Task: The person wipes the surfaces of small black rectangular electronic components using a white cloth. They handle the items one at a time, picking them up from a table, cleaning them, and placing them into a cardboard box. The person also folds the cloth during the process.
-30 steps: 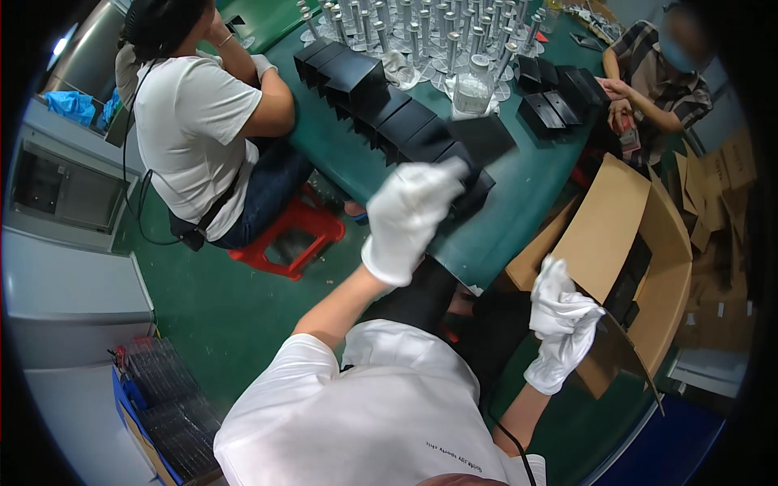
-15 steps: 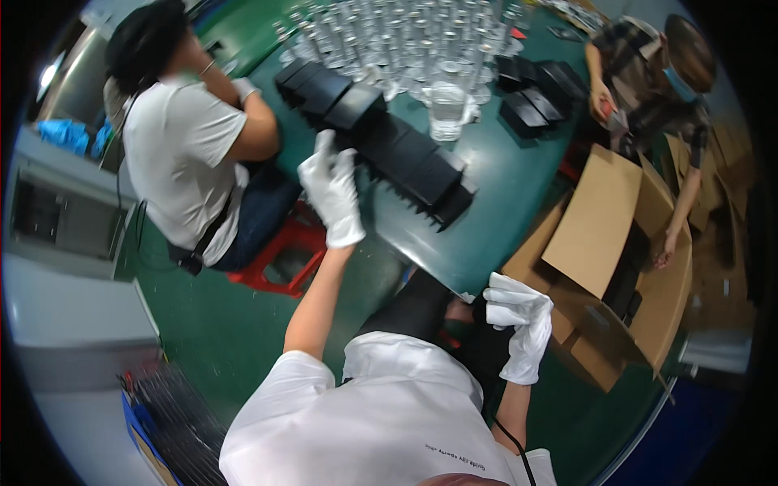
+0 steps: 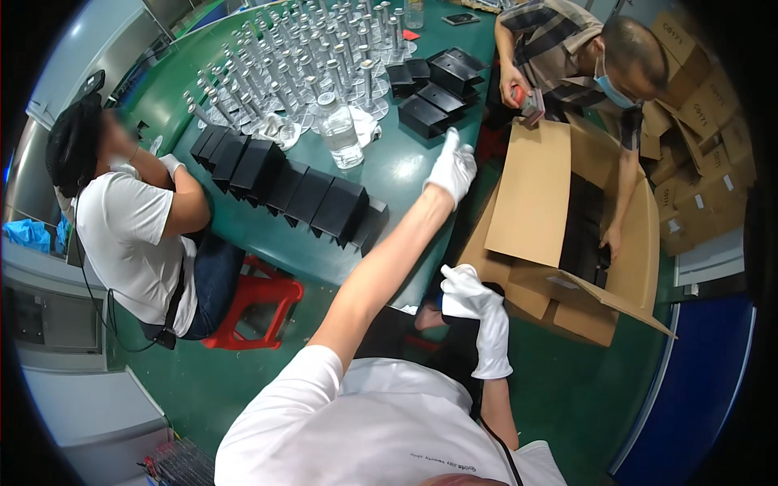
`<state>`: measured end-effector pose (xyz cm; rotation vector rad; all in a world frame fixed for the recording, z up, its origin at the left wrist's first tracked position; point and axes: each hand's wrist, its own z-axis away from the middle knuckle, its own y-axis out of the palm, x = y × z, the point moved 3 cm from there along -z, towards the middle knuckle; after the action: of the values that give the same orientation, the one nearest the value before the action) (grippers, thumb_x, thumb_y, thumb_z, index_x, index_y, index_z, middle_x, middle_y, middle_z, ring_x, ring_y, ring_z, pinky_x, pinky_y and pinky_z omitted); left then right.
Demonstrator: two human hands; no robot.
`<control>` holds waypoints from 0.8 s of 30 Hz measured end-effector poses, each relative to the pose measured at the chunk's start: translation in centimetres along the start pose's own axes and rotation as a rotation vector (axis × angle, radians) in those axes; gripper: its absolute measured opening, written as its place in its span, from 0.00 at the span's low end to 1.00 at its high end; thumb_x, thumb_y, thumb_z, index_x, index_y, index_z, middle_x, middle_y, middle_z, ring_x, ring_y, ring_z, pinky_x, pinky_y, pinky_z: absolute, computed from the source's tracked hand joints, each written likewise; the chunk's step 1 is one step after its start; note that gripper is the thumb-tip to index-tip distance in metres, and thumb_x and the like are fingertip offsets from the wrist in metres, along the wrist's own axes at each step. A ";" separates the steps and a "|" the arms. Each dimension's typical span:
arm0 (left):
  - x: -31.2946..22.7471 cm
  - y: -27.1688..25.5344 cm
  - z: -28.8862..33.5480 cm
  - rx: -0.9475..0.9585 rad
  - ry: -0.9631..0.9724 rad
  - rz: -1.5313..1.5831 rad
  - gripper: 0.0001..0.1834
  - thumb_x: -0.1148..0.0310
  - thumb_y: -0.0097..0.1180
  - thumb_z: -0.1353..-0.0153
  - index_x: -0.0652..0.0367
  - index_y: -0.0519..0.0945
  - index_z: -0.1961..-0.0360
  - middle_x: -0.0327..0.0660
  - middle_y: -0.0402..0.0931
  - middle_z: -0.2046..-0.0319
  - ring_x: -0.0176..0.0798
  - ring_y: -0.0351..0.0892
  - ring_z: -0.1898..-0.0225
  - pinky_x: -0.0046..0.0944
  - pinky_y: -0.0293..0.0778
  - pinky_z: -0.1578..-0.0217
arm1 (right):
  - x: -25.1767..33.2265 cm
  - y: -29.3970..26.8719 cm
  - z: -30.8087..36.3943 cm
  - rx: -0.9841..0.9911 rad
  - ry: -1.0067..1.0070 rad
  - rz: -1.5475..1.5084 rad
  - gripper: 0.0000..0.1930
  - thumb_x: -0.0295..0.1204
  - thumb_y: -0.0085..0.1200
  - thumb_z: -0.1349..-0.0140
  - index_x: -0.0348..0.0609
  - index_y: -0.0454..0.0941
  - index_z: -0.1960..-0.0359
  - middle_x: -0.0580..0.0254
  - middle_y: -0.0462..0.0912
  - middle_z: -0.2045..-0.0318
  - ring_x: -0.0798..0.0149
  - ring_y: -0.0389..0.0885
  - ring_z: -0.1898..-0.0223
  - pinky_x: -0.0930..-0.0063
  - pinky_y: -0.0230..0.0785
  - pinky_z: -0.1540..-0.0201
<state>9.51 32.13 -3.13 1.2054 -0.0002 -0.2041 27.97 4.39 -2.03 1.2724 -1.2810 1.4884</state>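
My left hand (image 3: 452,170), in a white glove, reaches across the table's right part. Its fingers are stretched out and nothing shows in them. Just beyond its fingertips stands a small group of black box-shaped pieces (image 3: 433,113). To its left, a long row of similar black pieces (image 3: 296,190) runs slantwise along the table's near side. My right hand (image 3: 480,306), also gloved in white, hangs low by my lap, off the table's near corner. Its fingers are bent together, and the inside of the hand is hidden.
Many metal posts on round bases (image 3: 308,65) crowd the green table (image 3: 413,190), beside a clear bottle (image 3: 339,134). A co-worker (image 3: 559,49) reaches into an open carton (image 3: 531,190) at right. Another person (image 3: 134,219) sits on a red stool (image 3: 259,304) at left.
My left hand has swung right, from the black row's near side to the group at the table's right. My right hand stays low by my lap. The view has turned rightward.
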 end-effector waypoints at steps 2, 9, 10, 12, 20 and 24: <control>-4.2 -2.2 -6.4 0.056 0.074 0.091 0.25 0.43 0.65 0.36 0.49 0.70 0.75 0.31 0.65 0.84 0.29 0.64 0.85 0.29 0.67 0.82 | 3.0 1.0 -0.3 -0.056 -0.008 0.291 0.18 0.40 0.50 0.24 0.40 0.81 0.44 0.46 0.83 0.47 0.46 0.82 0.46 0.62 0.73 0.42; -5.8 -0.3 -4.3 -0.287 0.445 -0.198 0.25 0.43 0.60 0.31 0.45 0.69 0.79 0.25 0.59 0.87 0.26 0.56 0.87 0.31 0.53 0.84 | -3.2 -2.3 -0.6 0.033 0.194 0.501 0.19 0.45 0.47 0.24 0.46 0.87 0.57 0.44 0.86 0.67 0.44 0.86 0.66 0.54 0.77 0.61; -5.2 -0.1 -2.2 -0.368 0.472 -0.285 0.24 0.45 0.60 0.31 0.45 0.70 0.79 0.25 0.59 0.87 0.26 0.55 0.87 0.31 0.53 0.84 | -3.0 -2.7 -1.5 0.014 0.103 0.247 0.23 0.43 0.42 0.21 0.40 0.85 0.60 0.43 0.85 0.70 0.42 0.85 0.69 0.58 0.76 0.65; -2.6 -0.7 3.5 -0.257 0.541 -0.514 0.18 0.52 0.64 0.32 0.46 0.73 0.75 0.26 0.64 0.83 0.24 0.58 0.84 0.29 0.55 0.80 | -0.5 -3.9 -3.6 -0.029 0.308 0.151 0.21 0.38 0.39 0.20 0.35 0.83 0.59 0.45 0.85 0.71 0.42 0.84 0.71 0.58 0.75 0.66; 1.7 -9.1 24.3 -0.472 0.173 -0.801 0.17 0.54 0.63 0.31 0.54 0.79 0.72 0.33 0.75 0.78 0.27 0.71 0.79 0.28 0.64 0.77 | 7.0 2.5 -12.7 -0.130 -0.649 0.503 0.17 0.27 0.52 0.33 0.37 0.78 0.44 0.45 0.83 0.52 0.46 0.83 0.52 0.58 0.76 0.49; 0.5 -12.9 22.4 0.003 0.103 -0.367 0.23 0.47 0.53 0.26 0.57 0.76 0.48 0.42 0.79 0.58 0.40 0.79 0.61 0.39 0.75 0.64 | 7.4 9.2 -12.5 -0.030 -0.825 0.744 0.25 0.33 0.56 0.35 0.45 0.76 0.36 0.50 0.81 0.41 0.47 0.79 0.39 0.54 0.70 0.34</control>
<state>5.50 6.85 -7.11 1.2117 0.3120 -0.4622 15.29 14.56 3.55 1.5450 -2.5129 1.4180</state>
